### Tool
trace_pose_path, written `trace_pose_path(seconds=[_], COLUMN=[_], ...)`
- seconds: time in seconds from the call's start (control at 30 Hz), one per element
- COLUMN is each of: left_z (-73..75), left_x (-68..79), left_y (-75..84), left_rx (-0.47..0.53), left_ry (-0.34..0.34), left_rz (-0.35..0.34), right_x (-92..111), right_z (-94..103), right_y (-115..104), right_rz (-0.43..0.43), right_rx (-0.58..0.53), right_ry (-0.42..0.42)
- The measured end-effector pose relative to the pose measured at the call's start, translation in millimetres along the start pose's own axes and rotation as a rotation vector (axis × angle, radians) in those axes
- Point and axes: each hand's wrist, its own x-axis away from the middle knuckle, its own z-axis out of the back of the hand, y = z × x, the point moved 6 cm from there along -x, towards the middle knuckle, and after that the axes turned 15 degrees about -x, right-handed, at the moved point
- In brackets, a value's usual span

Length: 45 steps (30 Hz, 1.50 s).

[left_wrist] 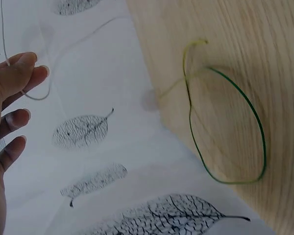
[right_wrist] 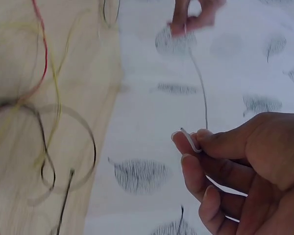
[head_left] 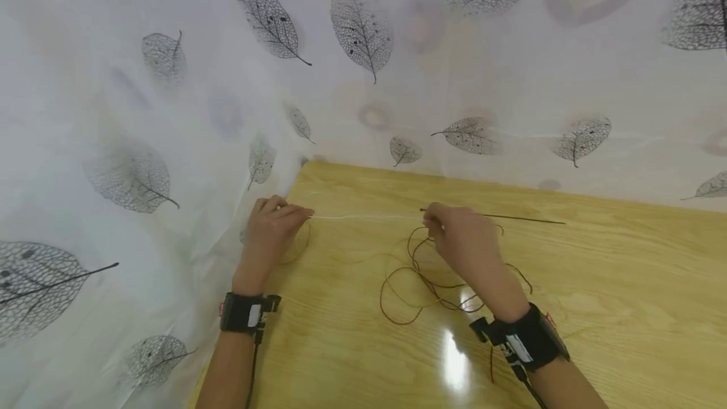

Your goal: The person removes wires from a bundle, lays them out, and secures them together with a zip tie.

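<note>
The right hand (head_left: 468, 238) pinches a thin white cord (head_left: 369, 216) between thumb and fingertips, a short end poking out; the left hand (head_left: 272, 229) pinches it farther along. Spread apart, the hands probably keep that nearly straight span from sagging. It runs above a pale wood-grain table (head_left: 318, 333), where loose reddish-brown loops of cord (head_left: 400, 322) lie near the right hand, likely left slack because neither hand holds them. A straight, thin dark strand (head_left: 525, 218) lies behind that hand.

right hand (right_wrist: 257, 164): pinches white cord (right_wrist: 204, 93) | left hand (right_wrist: 201, 20): top, blurred | red cord (right_wrist: 45, 54): left side
</note>
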Motion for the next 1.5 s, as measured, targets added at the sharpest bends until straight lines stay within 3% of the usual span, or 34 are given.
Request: trace_pose_path(seconds=[0.23,0.53,0.87,1.07,1.3,1.5], left_z=[-1.1,-0.4,-13.4,-25.7,-43.5,-53.4], left_x=[7.0,7.1,11.1,19.1,30.8,37.6], left_y=[-6.1,-10.1,8.5,19.2,37.4,43.4], left_rx=[0.057,0.086,0.127,0.157,0.169,0.179], left_ry=[-0.057,-0.033,-0.087,-0.112,-0.215,-0.297], left_rz=[0.005,0.049,0.029,0.011,-0.048,-0.040], right_x=[14.0,41.1,90.0,115.9,136.8,150.8], right_z=[17.3,56.3,89.6,100.3,101.7,104.3], right_y=[20.1,54.7,107.2,137.6,163.8,187.7], right_rz=[-0.057,-0.097,-0.241,-0.353,-0.422,-0.505], right_rx=[-0.040,-0.001,0.020,0.009,0.011,0.023], right_ry=[-0.058,-0.029,-0.085,-0.169,-0.249,-0.288])
